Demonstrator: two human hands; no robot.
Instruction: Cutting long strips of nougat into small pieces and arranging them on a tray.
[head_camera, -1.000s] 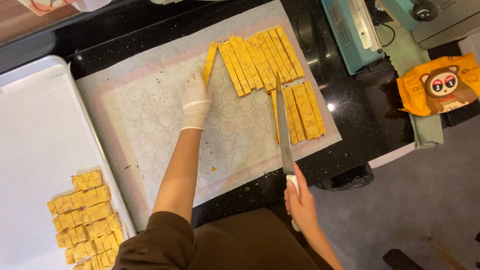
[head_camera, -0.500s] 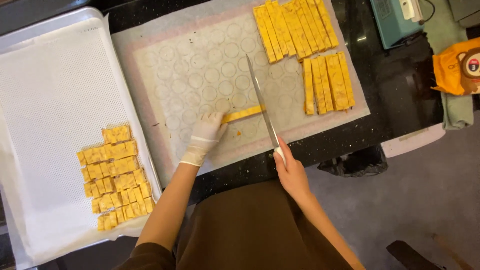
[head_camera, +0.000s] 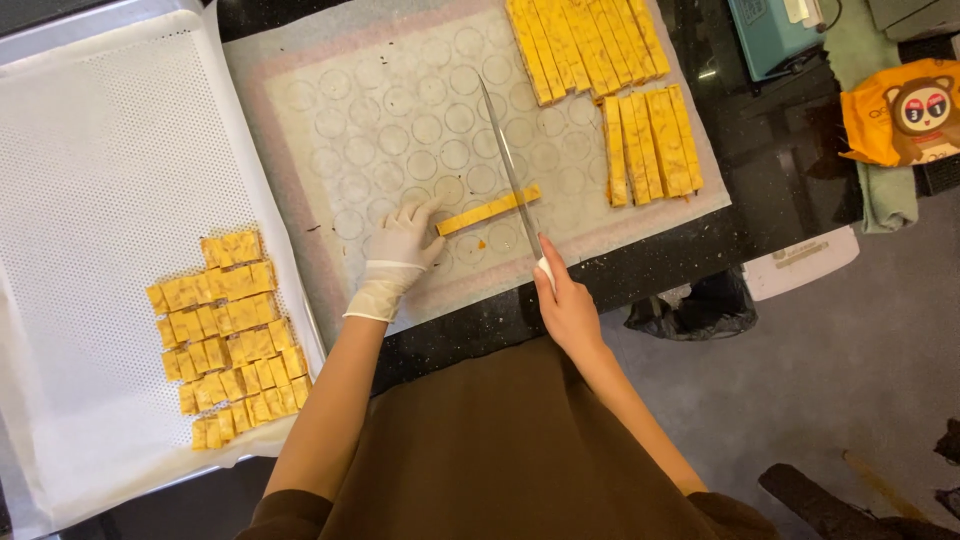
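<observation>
A soft yellow dough strip (head_camera: 488, 211) is steadied by the gloved left hand's (head_camera: 400, 245) spread fingertips while a long steel knife (head_camera: 508, 170) is gripped by the bare right hand (head_camera: 566, 305)

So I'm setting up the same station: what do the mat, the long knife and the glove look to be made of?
Mat: likely silicone-coated baking mat, translucent matte white, printed circles, pinkish border. Long knife: blade seems polished steel, thin and reflective; the right hand hides most of its pale handle. Glove on the left hand: probably thin latex or vinyl, white, wrinkled, touching the yellow strip.
</observation>
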